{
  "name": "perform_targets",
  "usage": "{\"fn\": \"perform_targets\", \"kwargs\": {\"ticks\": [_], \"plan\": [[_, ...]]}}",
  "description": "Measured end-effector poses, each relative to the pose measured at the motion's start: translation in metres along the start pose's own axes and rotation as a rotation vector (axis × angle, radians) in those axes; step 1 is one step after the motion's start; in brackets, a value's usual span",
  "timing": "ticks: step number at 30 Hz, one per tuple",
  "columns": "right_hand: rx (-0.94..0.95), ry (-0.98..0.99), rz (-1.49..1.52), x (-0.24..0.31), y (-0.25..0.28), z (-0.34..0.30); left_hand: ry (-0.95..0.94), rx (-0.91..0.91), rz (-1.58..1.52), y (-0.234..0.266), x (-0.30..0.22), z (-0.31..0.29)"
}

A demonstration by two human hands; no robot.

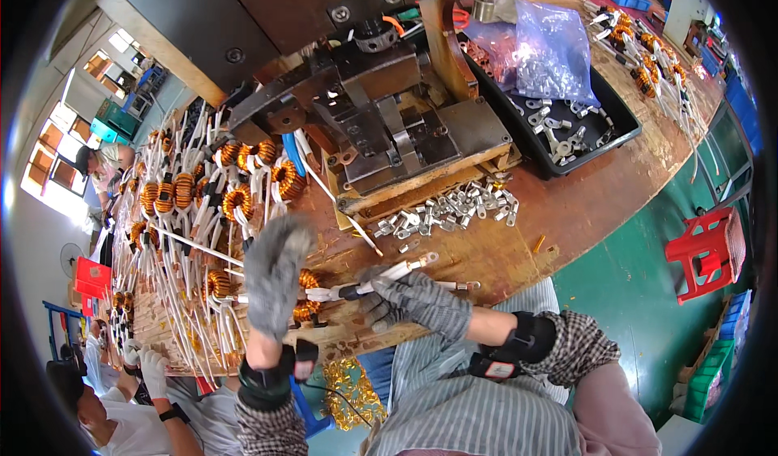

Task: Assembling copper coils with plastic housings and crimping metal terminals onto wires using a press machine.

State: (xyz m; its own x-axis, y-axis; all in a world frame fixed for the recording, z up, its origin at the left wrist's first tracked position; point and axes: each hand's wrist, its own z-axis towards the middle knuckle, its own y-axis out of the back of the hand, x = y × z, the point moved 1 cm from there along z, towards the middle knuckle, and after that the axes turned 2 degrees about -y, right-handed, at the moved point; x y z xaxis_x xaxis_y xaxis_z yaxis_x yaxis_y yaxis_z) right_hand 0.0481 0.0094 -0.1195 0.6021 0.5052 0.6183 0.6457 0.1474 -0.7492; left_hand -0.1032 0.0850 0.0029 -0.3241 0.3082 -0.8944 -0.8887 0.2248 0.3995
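Note:
A wire-wound copper coil (307, 295) lies near the table's front edge, its white cables running right to metal ring lugs. My right hand (421, 304), in a grey glove, is closed on these white cables (399, 270), close to a black sleeve on them. Just left of the coil, my left hand (279, 274), also gloved, is raised over the table. Its fingers are smeared by motion, so their hold is hidden. Beyond both hands stands a dark metal press (389, 124), with a heap of silver lugs (450, 209) along its front.
Many coils with white cables (182, 192) cover the table's left side. A black tray (559, 160) holds loose lugs and a plastic bag (555, 51). More coils (648, 67) lie far right. A red stool (705, 253) stands on the green floor. People sit or work at left.

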Motion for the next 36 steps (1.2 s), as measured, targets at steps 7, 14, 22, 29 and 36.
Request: {"fn": "perform_targets", "kwargs": {"ticks": [7,14,22,29,36], "plan": [[0.061,0.108,-0.308,-0.014,0.005,0.018,0.178,0.111,-0.179,-0.013,0.016,0.089],[0.158,0.282,-0.379,-0.010,0.005,0.008,0.141,0.195,-0.077,-0.023,0.021,0.100],[0.129,0.075,-0.253,-0.021,0.009,0.020,0.196,0.266,-0.058,-0.018,0.014,0.104],[0.068,0.083,-0.326,-0.018,0.000,0.011,-0.732,0.334,1.336,-0.017,0.027,0.109],[0.049,0.321,-0.559,-0.020,0.013,0.014,0.592,-0.011,-0.828,-0.046,-0.006,0.072]]}}
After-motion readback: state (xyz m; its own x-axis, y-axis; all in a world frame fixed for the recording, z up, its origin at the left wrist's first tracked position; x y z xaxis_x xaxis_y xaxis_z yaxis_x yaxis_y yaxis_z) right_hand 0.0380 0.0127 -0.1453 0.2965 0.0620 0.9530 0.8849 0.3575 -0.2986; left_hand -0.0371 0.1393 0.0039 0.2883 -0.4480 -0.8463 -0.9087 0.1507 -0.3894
